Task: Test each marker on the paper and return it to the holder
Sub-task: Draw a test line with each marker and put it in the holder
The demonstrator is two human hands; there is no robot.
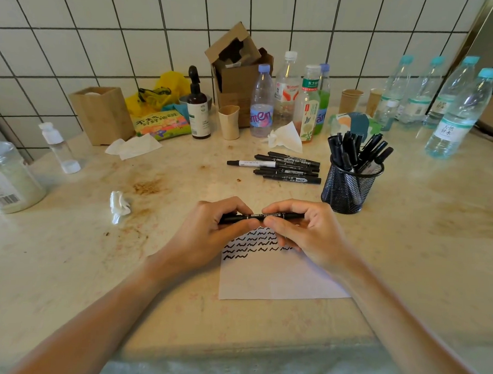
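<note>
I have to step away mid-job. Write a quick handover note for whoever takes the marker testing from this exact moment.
Hands: left hand and right hand both grip one black marker, held level above the paper. I cannot tell whether its cap is on.
Things: paper carries rows of black squiggles. Mesh holder already has a bunch of markers standing in it. Loose markers lie on the counter left of the holder.
Done: many tests, judging by the marks.
Left: finish this marker, put it in the holder, then likely the loose ones.
</note>
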